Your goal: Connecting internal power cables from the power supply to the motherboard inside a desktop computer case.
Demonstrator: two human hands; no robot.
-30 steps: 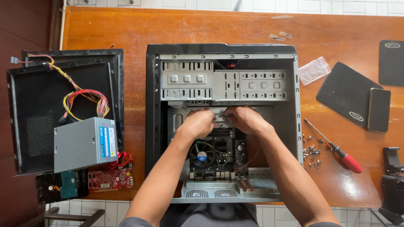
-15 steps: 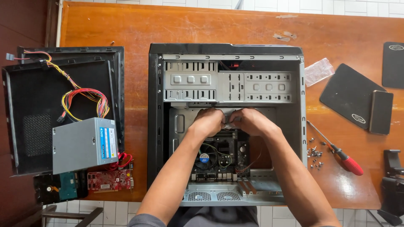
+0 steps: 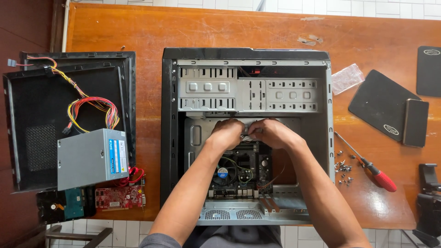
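Open desktop computer case (image 3: 245, 133) lies on its side on the orange wooden surface (image 3: 151, 32), both hands inside it. Left hand (image 3: 226, 133) and right hand (image 3: 272, 133) are close together, fingers curled in, pinching a small pale part (image 3: 246, 136) between them at the top edge of the motherboard (image 3: 241, 167), just under the drive bay cage (image 3: 248, 89). Can't tell what the part is, mostly hidden by the fingers.

Change since a second ago: hands have barely moved, same spot over the board, same closed pinch; only the camera view shifted a bit. So the work on that one part is ongoing, nothing has come free or been set aside.

CPU fan (image 3: 223, 172) sits below the left wrist, thin wires run off it across the board.

Around the case:
- left: black side panel (image 3: 41, 133) lying flat, grey power supply (image 3: 92, 158) on it with its yellow, red and black cable bundle (image 3: 87, 108) trailing up
- below that: red expansion card (image 3: 119, 198) and a hard drive (image 3: 66, 206) at the surface edge
- right: red-handled screwdriver (image 3: 367, 165) next to a scatter of small screws (image 3: 343, 170)
- further right: two black pads (image 3: 381, 108), a dark flat rectangular device (image 3: 415, 123) on one, clear plastic bag (image 3: 347, 78) above

No other people in view
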